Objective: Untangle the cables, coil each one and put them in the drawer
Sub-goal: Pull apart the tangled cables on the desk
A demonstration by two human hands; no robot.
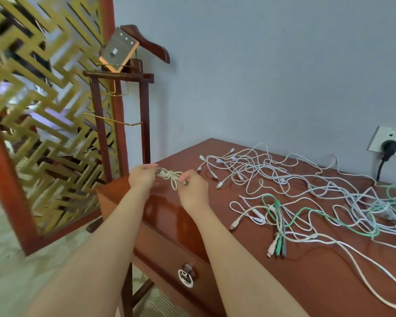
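Note:
A small coiled white cable (172, 177) hangs between my two hands above the left end of the wooden desk (306, 271). My left hand (143, 177) grips one side of the coil near its plug, and my right hand (193, 188) pinches the other side. A large tangle of white and green cables (306, 193) sprawls over the desk to the right. The drawer (169, 255) with a round metal handle (186, 276) sits closed in the desk front, below my forearms.
A wooden valet stand (121, 106) stands just left of the desk, with a gold lattice screen (44, 110) behind it. A wall socket (389, 143) with a black plug is at the far right. The grey wall runs behind the desk.

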